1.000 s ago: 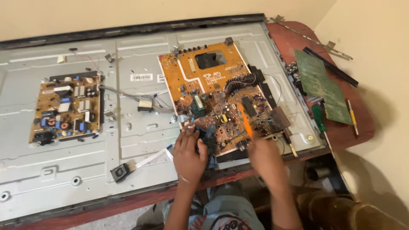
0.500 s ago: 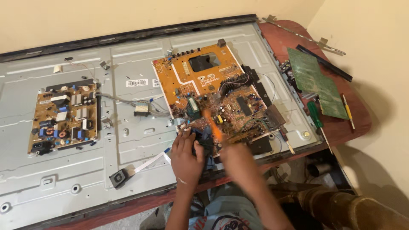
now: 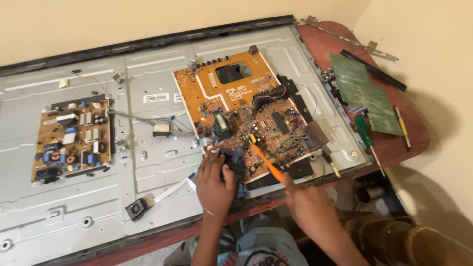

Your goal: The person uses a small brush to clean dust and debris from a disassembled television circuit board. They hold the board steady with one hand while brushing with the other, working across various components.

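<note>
the orange board [image 3: 246, 106] lies solder side up on the grey panel [image 3: 148, 162], toward its right half. the left hand [image 3: 215, 181] rests at the board's near left corner, fingers [image 3: 213, 156] curled narrow on the edge and on a dark blue lump [image 3: 235, 165] there. the right hand [image 3: 303, 202] sits just below the board's near edge, fingers closed round an orange tool [image 3: 266, 162] whose tip slants up onto the board's lower middle. left on the panel, well apart, sits a brown board [image 3: 71, 138]; grey wires [image 3: 162, 127] run between the 2. a white ribbon [image 3: 172, 189] ends in a black block [image 3: 136, 209] near the left wrist. right of the panel, on the red desk [image 3: 409, 143], lie a green board [image 3: 367, 91] and a green screwdriver [image 3: 367, 140].
</note>
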